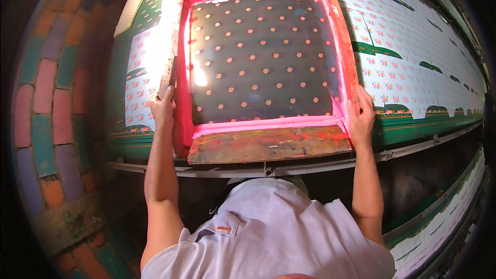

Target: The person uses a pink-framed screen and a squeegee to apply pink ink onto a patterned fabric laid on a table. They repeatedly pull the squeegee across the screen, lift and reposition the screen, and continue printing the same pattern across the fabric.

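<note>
A screen-printing frame [350,59] lies in front of me, its wooden sides stained red and pink. Its dark mesh [248,57] carries rows of small pale orange spots, with pink ink along the inner edges. A paint-marked wooden board [268,147] forms its near end. My left hand [163,107] is closed around the left side of the frame near its lower corner. On the opposite side, my right hand [361,116] grips the right edge, fingers bent over it. What lies under the frame is mostly hidden.
A long green table [398,130] bears white pieces with printed flowers [408,75] on the right and a few on the left [138,93]. Along its near edge runs a metal rail [310,167]. A wall of coloured bricks [51,98] stands at far left. Bright glare covers the frame's upper left.
</note>
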{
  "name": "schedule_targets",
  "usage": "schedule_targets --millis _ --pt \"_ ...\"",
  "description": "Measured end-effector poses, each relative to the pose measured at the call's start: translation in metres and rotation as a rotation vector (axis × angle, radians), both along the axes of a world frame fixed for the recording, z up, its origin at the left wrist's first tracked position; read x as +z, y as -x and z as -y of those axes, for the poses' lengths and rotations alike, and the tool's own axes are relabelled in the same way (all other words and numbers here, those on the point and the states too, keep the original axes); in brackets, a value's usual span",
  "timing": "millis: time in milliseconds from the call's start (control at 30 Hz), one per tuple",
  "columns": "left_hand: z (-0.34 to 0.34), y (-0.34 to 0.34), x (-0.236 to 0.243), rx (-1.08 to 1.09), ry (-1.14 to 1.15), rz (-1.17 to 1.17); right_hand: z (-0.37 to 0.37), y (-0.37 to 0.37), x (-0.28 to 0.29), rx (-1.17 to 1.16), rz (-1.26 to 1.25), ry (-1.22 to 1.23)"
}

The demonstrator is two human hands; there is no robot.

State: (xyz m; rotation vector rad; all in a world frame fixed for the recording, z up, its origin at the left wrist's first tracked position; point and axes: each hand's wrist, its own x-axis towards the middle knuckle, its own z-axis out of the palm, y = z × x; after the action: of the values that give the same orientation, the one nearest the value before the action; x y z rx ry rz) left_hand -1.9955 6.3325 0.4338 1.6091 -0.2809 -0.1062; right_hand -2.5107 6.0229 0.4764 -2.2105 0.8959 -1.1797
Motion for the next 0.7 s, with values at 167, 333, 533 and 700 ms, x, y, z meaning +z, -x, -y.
schedule_targets --millis 167,333,533,700 --pt "0.008 0.001 0.009 0.021 -0.061 -0.038 -0.089 -0.029 0.022 0.486 -0.218 0.235" --pt "0.019 -0.004 0.013 0.059 -0.111 -0.035 -0.123 -0.054 0.034 0.649 -0.364 0.289" --pt "0.018 -0.008 0.015 0.07 -0.176 0.026 -0.126 -0.072 0.052 0.656 -0.398 0.302" --pt "0.016 -0.012 0.013 0.105 -0.182 0.124 -0.131 -0.094 0.065 0.498 -0.533 0.431"
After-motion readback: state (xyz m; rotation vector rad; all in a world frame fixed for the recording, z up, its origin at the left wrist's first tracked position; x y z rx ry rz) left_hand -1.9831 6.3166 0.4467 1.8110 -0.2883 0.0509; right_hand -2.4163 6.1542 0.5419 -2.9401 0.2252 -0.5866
